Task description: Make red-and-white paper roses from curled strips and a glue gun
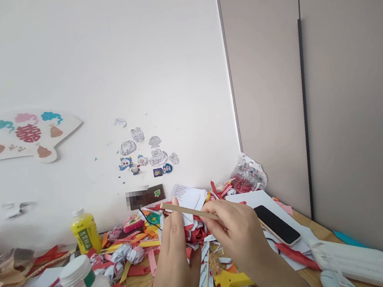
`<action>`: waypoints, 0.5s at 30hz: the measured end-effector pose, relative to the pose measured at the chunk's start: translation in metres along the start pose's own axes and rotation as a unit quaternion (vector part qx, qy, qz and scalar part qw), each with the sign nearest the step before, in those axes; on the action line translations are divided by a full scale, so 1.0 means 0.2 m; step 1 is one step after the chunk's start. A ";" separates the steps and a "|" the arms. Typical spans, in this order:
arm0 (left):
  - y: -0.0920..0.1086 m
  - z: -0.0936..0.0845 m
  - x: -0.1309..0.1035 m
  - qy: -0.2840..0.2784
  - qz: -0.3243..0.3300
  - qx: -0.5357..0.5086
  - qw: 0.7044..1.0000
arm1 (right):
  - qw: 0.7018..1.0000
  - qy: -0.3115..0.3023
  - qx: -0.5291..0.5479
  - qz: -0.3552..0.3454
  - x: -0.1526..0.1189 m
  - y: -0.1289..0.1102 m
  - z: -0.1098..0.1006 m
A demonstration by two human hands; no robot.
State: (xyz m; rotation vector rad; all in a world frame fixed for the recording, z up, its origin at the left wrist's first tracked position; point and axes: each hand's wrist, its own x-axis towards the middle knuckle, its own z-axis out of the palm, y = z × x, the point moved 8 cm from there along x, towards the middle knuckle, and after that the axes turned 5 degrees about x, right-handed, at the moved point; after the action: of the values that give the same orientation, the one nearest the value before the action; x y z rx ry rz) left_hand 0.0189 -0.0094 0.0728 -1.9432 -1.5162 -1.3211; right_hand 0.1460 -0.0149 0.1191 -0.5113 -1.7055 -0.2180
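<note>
A flat tan stick [190, 211] slants across the middle of the view, held up above the cluttered table. My right hand [234, 224] pinches its right end between thumb and fingers. At its other end, the raised fingers of my left hand [173, 239] close against the stick, and one fingertip shows above it. Between and behind the hands is a bunch of crumpled red and white paper [196, 233]; whether my left hand touches it, I cannot tell. Below my right hand lies a yellow hot glue gun [229, 284], next to a thin stick on the table.
Paper scraps cover the wooden table. A white-lidded jar [79, 283] and a yellow bottle [85, 231] stand left. Right lie a phone [278, 224], a white keyboard [361, 260] and a mouse [336, 281]. Behind rise the wall with stickers [158, 157] and a cabinet [268, 83].
</note>
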 end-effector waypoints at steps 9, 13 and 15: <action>0.00 0.01 -0.02 0.017 0.004 -0.007 1.000 | 0.995 -0.005 -0.080 -0.067 -0.02 -0.04 0.01; -0.02 0.01 -0.01 0.007 -0.013 -0.012 1.000 | 0.994 -0.032 -0.068 -0.073 -0.03 -0.05 0.03; -0.03 0.00 0.00 0.003 -0.025 -0.024 0.999 | 0.997 -0.067 -0.008 -0.042 -0.02 -0.02 0.04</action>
State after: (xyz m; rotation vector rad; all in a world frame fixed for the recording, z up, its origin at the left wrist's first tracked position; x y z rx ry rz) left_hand 0.0133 -0.0079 0.0715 -1.9411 -1.5538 -1.3953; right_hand 0.1375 -0.0166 0.1134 -0.4747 -1.8598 -0.2619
